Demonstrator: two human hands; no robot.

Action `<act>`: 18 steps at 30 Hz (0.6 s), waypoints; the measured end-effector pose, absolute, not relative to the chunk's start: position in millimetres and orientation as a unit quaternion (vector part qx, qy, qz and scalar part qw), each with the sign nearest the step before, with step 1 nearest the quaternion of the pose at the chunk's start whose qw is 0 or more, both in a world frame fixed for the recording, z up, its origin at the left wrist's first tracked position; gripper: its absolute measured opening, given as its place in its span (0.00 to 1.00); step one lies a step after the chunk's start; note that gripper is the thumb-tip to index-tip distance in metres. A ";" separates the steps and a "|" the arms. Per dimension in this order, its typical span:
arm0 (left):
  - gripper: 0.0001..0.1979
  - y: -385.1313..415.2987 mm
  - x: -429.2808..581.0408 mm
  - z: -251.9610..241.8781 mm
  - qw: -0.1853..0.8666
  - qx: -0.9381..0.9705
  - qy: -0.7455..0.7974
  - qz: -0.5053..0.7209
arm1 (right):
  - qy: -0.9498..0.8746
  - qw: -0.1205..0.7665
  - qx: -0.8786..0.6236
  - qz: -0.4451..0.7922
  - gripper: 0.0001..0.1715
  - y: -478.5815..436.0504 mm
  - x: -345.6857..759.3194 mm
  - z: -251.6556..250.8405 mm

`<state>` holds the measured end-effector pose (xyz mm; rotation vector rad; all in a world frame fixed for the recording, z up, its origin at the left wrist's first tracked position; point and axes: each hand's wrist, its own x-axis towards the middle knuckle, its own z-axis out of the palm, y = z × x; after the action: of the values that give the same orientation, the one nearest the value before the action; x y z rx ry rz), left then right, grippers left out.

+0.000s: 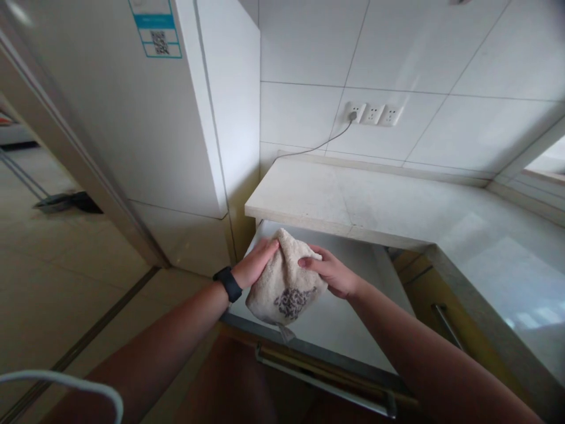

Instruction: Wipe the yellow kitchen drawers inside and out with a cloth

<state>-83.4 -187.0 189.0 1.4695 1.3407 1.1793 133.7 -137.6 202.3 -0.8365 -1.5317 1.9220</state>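
Between my two hands is a folded beige towel (282,282) with a dark floral pattern and a small tag hanging at its lower edge. My left hand (258,262), with a black band on the wrist, grips the towel's left side. On the other side, my right hand (329,270) pinches it with the thumb on top; the other fingers are partly hidden behind it. Below the towel, a pulled-out drawer (353,324) shows its white bottom and a long metal handle (326,386) at the front.
A pale L-shaped countertop (309,182) runs behind and to the right. Wall sockets (373,114) hold one plug with a grey cord (315,148). A tall white cabinet (176,118) stands left. A dustpan (55,202) lies beyond the doorway. A white cable (75,381) curves at lower left.
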 end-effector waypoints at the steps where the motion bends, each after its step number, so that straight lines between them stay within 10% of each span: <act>1: 0.26 -194.3 -88.0 187.4 0.330 0.595 0.570 0.461 | -0.573 0.281 -0.322 0.699 0.29 -134.8 129.4 200.5; 4: 0.30 -228.7 -92.4 182.2 0.127 0.659 0.624 0.400 | -0.612 0.342 -0.379 0.604 0.25 -120.8 120.3 196.9; 8: 0.23 -270.5 -80.6 173.3 0.113 0.789 0.554 0.240 | -0.758 0.385 -0.398 0.344 0.20 -96.8 98.1 199.4; 18: 0.35 -273.2 -61.5 141.8 0.116 0.863 0.488 0.063 | -0.958 0.104 -0.265 0.018 0.27 -78.5 -42.1 150.5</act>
<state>-61.5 -273.2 141.8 2.5285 1.4288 0.1833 -42.1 -78.5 150.5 -0.7822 -2.8270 0.0520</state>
